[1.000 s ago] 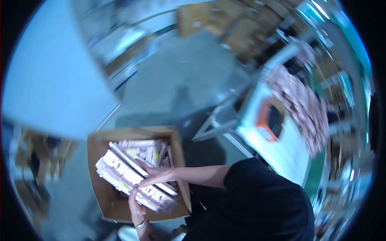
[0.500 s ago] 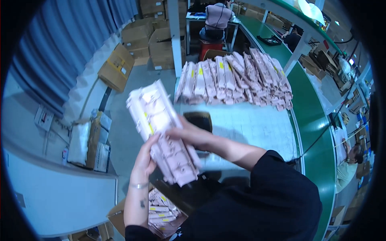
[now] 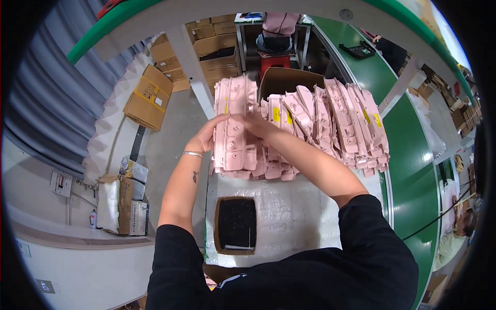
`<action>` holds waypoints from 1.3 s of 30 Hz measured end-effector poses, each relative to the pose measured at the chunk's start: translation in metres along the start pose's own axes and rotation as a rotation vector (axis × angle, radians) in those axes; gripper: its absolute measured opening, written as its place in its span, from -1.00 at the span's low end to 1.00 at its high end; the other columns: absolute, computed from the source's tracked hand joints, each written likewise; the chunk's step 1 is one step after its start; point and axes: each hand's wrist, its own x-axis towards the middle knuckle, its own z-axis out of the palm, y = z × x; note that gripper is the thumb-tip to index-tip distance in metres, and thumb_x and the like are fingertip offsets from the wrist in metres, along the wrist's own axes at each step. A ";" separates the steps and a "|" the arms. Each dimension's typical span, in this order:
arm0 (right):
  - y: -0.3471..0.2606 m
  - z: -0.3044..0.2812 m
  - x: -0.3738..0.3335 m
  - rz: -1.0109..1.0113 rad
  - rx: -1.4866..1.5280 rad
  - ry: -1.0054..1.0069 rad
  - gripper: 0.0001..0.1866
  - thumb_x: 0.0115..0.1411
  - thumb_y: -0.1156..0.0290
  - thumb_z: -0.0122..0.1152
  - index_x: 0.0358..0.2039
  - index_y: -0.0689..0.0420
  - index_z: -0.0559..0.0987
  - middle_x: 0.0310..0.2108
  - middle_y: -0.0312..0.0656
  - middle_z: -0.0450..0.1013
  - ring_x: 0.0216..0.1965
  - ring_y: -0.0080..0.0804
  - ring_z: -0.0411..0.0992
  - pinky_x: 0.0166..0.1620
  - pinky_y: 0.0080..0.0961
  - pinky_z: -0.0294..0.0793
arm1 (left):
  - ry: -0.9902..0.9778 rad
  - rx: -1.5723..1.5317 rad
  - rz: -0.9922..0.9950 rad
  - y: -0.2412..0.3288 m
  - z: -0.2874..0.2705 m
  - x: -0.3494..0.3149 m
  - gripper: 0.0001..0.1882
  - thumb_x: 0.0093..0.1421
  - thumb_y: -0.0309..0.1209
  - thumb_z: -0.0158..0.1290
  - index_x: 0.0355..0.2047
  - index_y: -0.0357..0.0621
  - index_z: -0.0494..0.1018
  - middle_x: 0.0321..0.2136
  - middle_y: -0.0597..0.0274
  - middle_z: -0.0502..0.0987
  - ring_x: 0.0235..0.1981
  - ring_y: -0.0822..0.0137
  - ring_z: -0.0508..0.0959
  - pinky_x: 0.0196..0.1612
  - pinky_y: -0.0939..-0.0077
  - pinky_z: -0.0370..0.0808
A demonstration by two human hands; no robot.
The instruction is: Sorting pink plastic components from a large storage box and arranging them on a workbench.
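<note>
A long pink moulded plastic panel [image 3: 235, 147], with ribs, small holes and a yellow mark, is between my hands at the left end of a pile of similar panels [image 3: 351, 119]. My left hand [image 3: 207, 133] grips its left edge, thumb on top and the other fingers hidden beneath. On its right side, my right hand [image 3: 252, 124] is closed over the panel, slightly blurred, its fingertips partly hidden. The panel lies over the pile's left end; whether it rests fully on the panels beneath cannot be seen.
The white-covered table [image 3: 294, 212] bears a shallow brown box [image 3: 235, 225] with a black inside. Behind the pile stands an open carton [image 3: 289, 80]. A green conveyor [image 3: 411, 170] runs along the right. A metal post [image 3: 192, 72] rises at the left; a person [image 3: 279, 31] sits beyond.
Both hands have carried the pink panel from near my body, left of the table, forward to the pile's left end. The panel has turned from tilted to nearly straight, and my view has shifted.
</note>
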 end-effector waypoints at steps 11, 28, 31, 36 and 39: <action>0.077 -0.016 0.073 -0.011 -0.324 0.062 0.04 -0.13 -0.10 0.17 0.06 0.53 -0.01 0.05 0.34 0.06 0.13 0.13 0.06 0.12 -0.31 0.15 | 0.385 0.387 -0.050 -0.018 0.003 0.055 0.06 -0.05 -0.03 0.14 0.19 -0.26 -0.31 -0.02 -0.06 0.30 -0.11 0.24 0.45 -0.10 0.40 0.45; 0.087 -0.011 0.047 -0.358 -0.816 0.303 -0.33 -0.07 0.23 0.11 0.04 0.30 0.23 0.15 0.22 -0.03 0.15 0.16 0.01 0.16 -0.18 0.07 | 0.642 0.845 -0.065 -0.039 -0.052 0.045 0.00 0.01 0.35 -0.31 0.22 -0.21 -0.10 0.23 -0.07 -0.12 0.25 0.06 -0.10 0.25 0.33 -0.19; 0.086 -0.013 0.042 -0.472 -0.770 0.317 -0.36 -0.05 0.22 0.11 0.03 0.26 0.24 0.14 0.20 -0.02 0.15 0.16 0.00 0.16 -0.18 0.07 | 0.544 0.702 -0.055 -0.031 -0.046 0.021 -0.08 0.07 0.27 -0.29 0.22 -0.21 -0.09 0.20 -0.05 0.01 0.18 0.10 0.12 0.19 0.36 0.05; 0.079 -0.018 0.031 -0.472 -0.692 0.252 -0.36 -0.03 0.20 0.14 0.04 0.22 0.25 0.12 0.22 -0.02 0.16 0.14 0.00 0.15 -0.20 0.08 | 0.321 0.217 -0.162 -0.040 -0.047 -0.002 -0.15 0.11 0.24 -0.29 0.19 -0.18 0.03 0.14 -0.01 0.15 0.14 0.19 0.21 0.17 0.36 0.14; 0.085 -0.018 0.039 -0.456 -0.686 0.200 -0.38 -0.02 0.18 0.15 0.03 0.22 0.27 0.14 0.24 -0.06 0.16 0.12 0.00 0.14 -0.21 0.08 | 0.253 0.268 0.002 -0.047 -0.021 0.017 -0.35 0.23 0.01 -0.30 0.15 -0.24 0.08 0.05 0.03 0.28 -0.01 0.29 0.38 0.02 0.45 0.36</action>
